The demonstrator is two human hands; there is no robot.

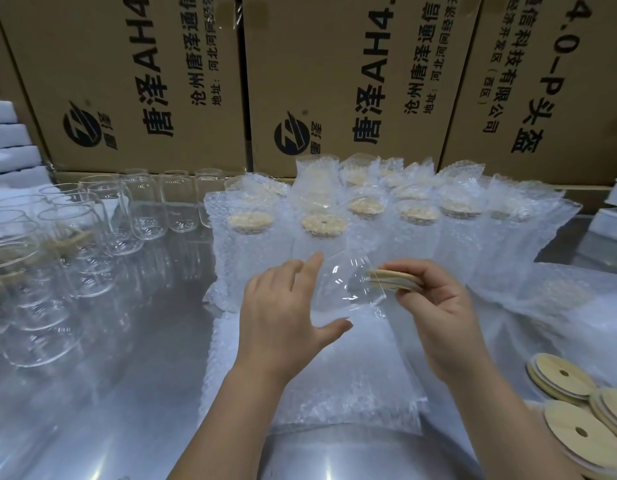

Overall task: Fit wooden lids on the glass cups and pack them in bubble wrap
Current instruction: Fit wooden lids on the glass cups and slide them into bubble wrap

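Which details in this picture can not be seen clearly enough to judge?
All in the head view:
- The wooden lid in the right hand is seen edge-on and partly behind fingers, so its hole does not show.
- Whether the left hand touches the clear sleeve: the film is too transparent.
- Loose lids: cut off by the frame's right edge.

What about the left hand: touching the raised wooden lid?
Apart. Head view shows a gap between left hand and wooden lid, which the right hand pinches.
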